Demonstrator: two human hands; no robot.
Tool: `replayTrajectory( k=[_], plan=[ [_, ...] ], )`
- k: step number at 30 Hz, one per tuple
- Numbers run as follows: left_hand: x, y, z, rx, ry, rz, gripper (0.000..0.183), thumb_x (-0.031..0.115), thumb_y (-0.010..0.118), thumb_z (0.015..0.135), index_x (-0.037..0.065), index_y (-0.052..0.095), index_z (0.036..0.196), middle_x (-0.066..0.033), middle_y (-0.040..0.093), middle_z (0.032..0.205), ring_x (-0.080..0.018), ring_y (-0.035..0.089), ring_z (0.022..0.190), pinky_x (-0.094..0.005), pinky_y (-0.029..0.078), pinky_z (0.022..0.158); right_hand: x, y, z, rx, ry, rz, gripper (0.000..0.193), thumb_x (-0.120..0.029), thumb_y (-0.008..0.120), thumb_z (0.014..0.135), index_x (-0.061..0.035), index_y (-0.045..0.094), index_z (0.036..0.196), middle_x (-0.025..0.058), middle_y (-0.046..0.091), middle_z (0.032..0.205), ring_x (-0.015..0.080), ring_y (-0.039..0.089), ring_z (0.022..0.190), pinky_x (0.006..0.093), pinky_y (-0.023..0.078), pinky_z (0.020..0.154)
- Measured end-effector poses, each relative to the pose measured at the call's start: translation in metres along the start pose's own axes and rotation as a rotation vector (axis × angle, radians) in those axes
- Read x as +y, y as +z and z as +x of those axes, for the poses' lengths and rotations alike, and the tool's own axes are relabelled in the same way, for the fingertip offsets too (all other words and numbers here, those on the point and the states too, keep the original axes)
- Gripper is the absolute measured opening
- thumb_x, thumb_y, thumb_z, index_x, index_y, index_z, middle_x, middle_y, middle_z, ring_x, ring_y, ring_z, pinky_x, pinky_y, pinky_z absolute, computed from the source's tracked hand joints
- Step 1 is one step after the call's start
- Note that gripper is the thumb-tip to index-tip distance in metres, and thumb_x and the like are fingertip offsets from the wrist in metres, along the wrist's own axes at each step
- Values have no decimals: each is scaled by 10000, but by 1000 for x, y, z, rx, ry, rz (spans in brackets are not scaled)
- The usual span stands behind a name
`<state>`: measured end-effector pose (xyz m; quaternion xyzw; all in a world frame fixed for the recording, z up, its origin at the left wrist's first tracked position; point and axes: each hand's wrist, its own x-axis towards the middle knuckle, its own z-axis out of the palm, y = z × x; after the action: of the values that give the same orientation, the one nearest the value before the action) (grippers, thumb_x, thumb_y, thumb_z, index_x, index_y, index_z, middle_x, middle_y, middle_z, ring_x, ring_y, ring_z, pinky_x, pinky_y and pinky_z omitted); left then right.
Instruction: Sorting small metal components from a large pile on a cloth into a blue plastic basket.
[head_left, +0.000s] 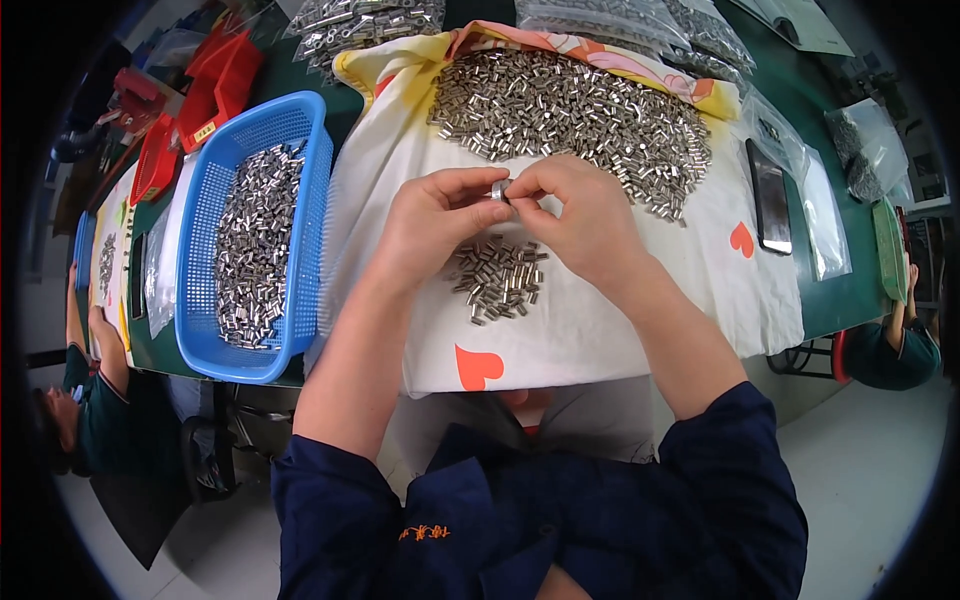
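Over the cloth, my left hand is closed, pinching a small shiny metal cylinder between thumb and fingers. My right hand meets it from the right with its fingertips closed against that end of the piece; whatever they pinch is mostly hidden. Just below the hands lies a small pile of short metal cylinders. Beyond them spreads a much larger heap of the same metal pieces. Both rest on a white cloth with red hearts and a folded yellow edge.
Left of the cloth stands a blue plastic basket of metal cylinders. Red bins are behind it. Bags of metal parts lie at the back. A phone lies at right. Other people sit at both sides.
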<state>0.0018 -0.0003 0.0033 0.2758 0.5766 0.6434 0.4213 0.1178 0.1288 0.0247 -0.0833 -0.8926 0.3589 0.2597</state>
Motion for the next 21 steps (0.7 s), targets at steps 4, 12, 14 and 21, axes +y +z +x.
replayTrajectory(
  k=[4,12,14,21],
  plan=[
    [1,-1,0,-31,13,-32,331,15,639,745,-10,563,1066,-54,615,902,-80,570,769,-185,455,661,2,-12,4,-101,97,109,91,-101,614,703,-42,609,772,77,614,745,187,593,672,289,467,613],
    [5,4,-5,-86,-61,116,321,9,653,728,-15,578,1040,-37,613,852,-75,568,758,-187,462,682,18,-30,16,-220,304,229,147,-100,628,724,-28,617,851,25,607,743,89,549,688,224,445,624],
    [8,8,-7,-151,-92,194,310,13,658,726,-6,588,1028,-20,604,824,-62,557,737,-184,461,671,31,-33,17,-8,256,-66,145,-98,618,732,-29,617,860,37,611,762,98,547,674,223,444,614],
    [5,8,-5,-205,-78,205,298,18,660,725,7,599,1017,3,590,804,-41,539,716,-180,456,654,50,-13,12,-44,-42,-544,78,-95,567,715,-68,626,759,88,581,730,264,545,745,377,415,746]
  ],
)
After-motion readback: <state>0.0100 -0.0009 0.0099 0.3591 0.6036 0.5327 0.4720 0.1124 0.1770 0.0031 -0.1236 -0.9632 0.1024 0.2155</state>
